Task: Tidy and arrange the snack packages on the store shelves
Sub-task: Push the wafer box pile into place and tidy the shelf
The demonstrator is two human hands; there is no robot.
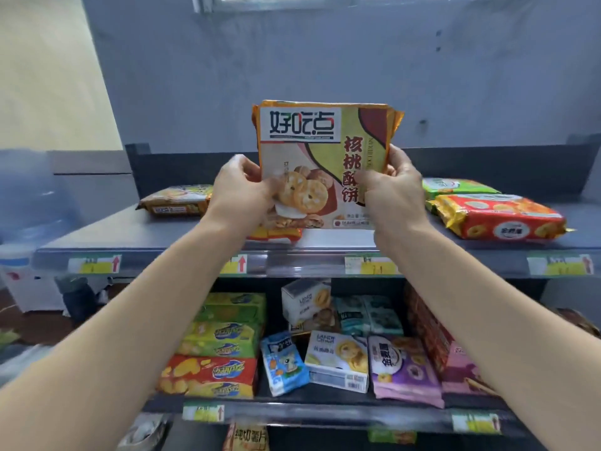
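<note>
An upright walnut-cookie package, orange-edged with cookie pictures, is held above the top shelf. My left hand grips its lower left edge. My right hand grips its lower right edge. More packs seem stacked behind the front one. A flat orange pack lies under it on the shelf. On the same shelf lie a yellow-brown pack at the left, a red pack and a green pack at the right.
The lower shelf holds green, yellow and red packs stacked at the left, white boxes, a blue pouch, a purple bag and red-pink packs. Price tags line the shelf rails. A water dispenser stands at the left.
</note>
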